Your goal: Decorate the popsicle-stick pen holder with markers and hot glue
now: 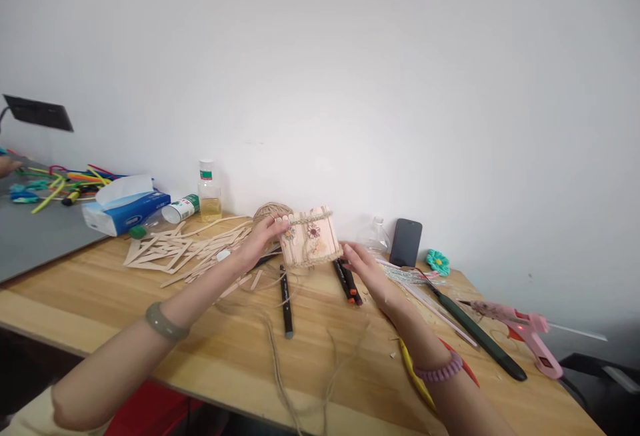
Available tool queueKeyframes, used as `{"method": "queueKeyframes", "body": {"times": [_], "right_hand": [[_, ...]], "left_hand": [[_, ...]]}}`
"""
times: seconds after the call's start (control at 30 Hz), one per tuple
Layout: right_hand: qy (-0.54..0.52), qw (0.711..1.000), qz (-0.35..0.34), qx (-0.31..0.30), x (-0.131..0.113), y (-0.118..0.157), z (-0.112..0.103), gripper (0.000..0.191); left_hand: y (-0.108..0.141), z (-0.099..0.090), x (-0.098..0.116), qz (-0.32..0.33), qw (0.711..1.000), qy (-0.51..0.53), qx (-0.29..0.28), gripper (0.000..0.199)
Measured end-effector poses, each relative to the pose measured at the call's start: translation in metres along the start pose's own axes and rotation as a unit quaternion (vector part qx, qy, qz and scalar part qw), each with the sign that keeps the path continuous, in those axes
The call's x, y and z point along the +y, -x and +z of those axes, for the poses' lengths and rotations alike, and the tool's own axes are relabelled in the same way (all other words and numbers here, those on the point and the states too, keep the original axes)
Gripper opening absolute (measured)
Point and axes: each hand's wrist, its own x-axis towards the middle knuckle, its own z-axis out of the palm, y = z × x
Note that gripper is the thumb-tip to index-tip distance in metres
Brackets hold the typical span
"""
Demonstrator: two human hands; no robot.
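Note:
A small panel of pale craft sticks [323, 236] is held up above the table, tilted towards me. Twine runs along its top and bottom edges, and flower shapes are on its face. My left hand [264, 239] grips its upper left corner, thumb in front. At the lower right corner are the fingertips of my right hand [364, 264], stretched out and touching or just beside the edge. Loose twine [277, 363] hangs below the panel over the table's front edge. Behind it sits a ball of twine [270, 211]. Black markers [346, 283] lie under the panel, another marker [286, 306] nearer me.
Loose craft sticks [170, 249], a tissue box [127, 209] and a bottle of yellow liquid [210, 199] are on the left. To the right are a phone [406, 243], a dark green long tool [480, 336] and a pink glue gun [525, 329]. Another person's hand [7, 167] shows far left.

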Motion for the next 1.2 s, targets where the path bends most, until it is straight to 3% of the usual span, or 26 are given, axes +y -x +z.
{"method": "queueKeyframes", "body": {"times": [0.13, 0.3, 0.43, 0.6, 0.83, 1.0, 1.2], "right_hand": [[-0.139, 0.987, -0.070, -0.051, -0.021, 0.011, -0.007, 0.074], [-0.289, 0.949, -0.076, -0.100, -0.035, 0.028, -0.001, 0.092], [-0.293, 0.953, -0.074, -0.013, -0.039, 0.039, 0.011, 0.100], [-0.192, 0.971, -0.059, 0.132, -0.037, 0.044, 0.020, 0.098], [-0.108, 0.949, -0.068, 0.287, -0.028, 0.041, 0.034, 0.091], [-0.144, 0.948, -0.076, 0.273, -0.028, 0.044, 0.040, 0.087], [-0.275, 0.934, -0.091, 0.210, -0.029, 0.051, 0.036, 0.072]], "left_hand": [[0.004, 0.011, 0.006, -0.046, 0.995, 0.045, -0.072, 0.041], [0.009, 0.020, 0.006, -0.074, 0.985, 0.106, -0.116, 0.051], [0.009, 0.023, -0.006, -0.088, 0.976, 0.157, -0.119, 0.063], [0.014, 0.033, -0.023, -0.118, 0.964, 0.191, -0.139, 0.056], [0.038, 0.054, -0.033, -0.128, 0.962, 0.197, -0.137, 0.055], [0.044, 0.068, -0.027, -0.098, 0.970, 0.186, -0.123, 0.068], [0.039, 0.061, -0.021, -0.088, 0.977, 0.172, -0.095, 0.065]]}}
